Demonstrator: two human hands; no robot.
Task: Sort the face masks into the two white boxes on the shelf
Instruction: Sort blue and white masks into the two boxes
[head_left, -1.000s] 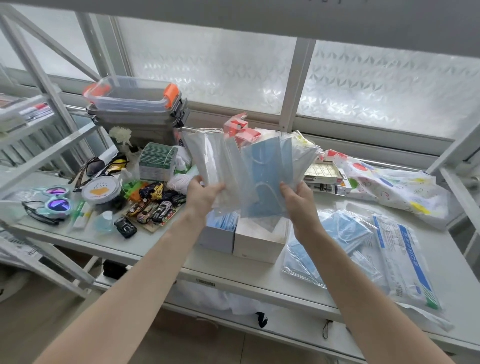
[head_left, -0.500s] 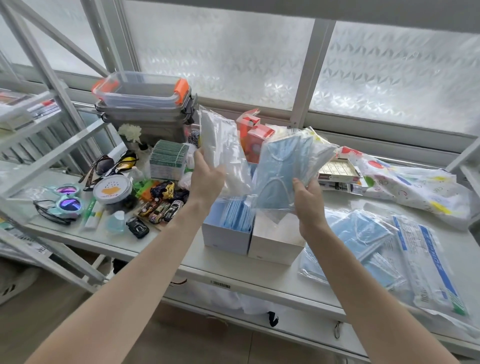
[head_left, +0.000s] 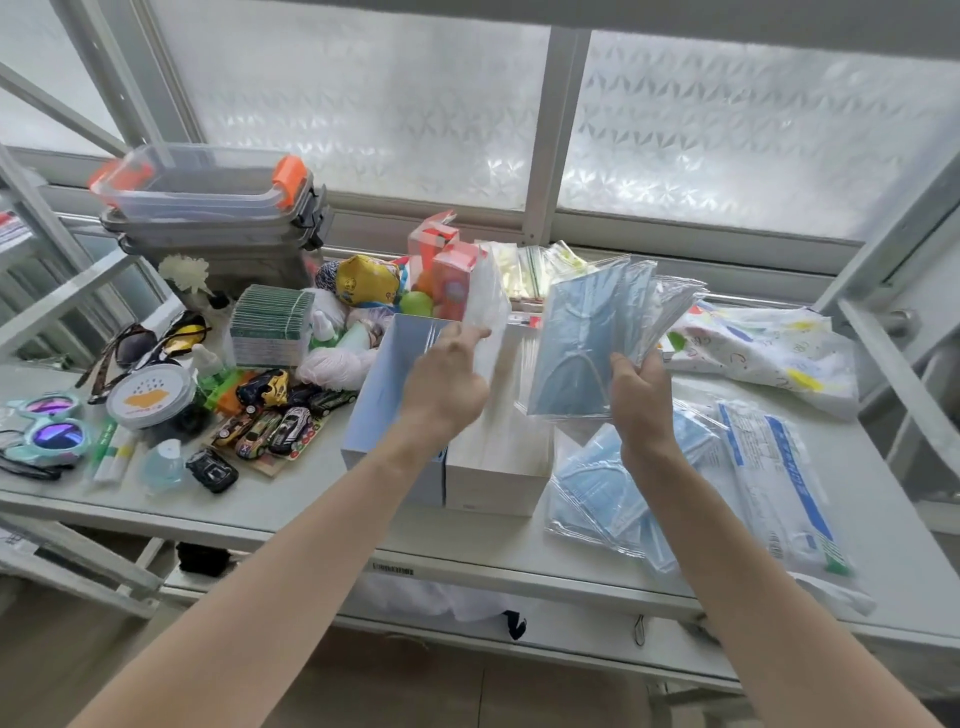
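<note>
Two open white boxes stand side by side on the shelf: the left box (head_left: 384, 395) and the right box (head_left: 493, 470). My left hand (head_left: 447, 384) hovers over them, pinching a clear bag of white masks (head_left: 485, 301) that hangs over the right box. My right hand (head_left: 636, 395) holds up a fanned bundle of bagged blue masks (head_left: 592, 338) just right of the boxes. More bagged blue masks (head_left: 602, 499) lie on the shelf to the right, beside a long packet with a blue stripe (head_left: 779, 478).
Toy cars (head_left: 270, 421), a round tin (head_left: 150, 395), sunglasses (head_left: 52, 426) and a green pack (head_left: 270, 325) crowd the left. Stacked plastic bins (head_left: 208, 208) stand at back left, red cartons (head_left: 441, 260) behind the boxes, a patterned bag (head_left: 769, 343) at right. Shelf uprights flank both sides.
My hands have split the bundle: the left hand has carried the white masks down toward the boxes, while the right hand keeps the blue masks raised. The view has shifted closer.
</note>
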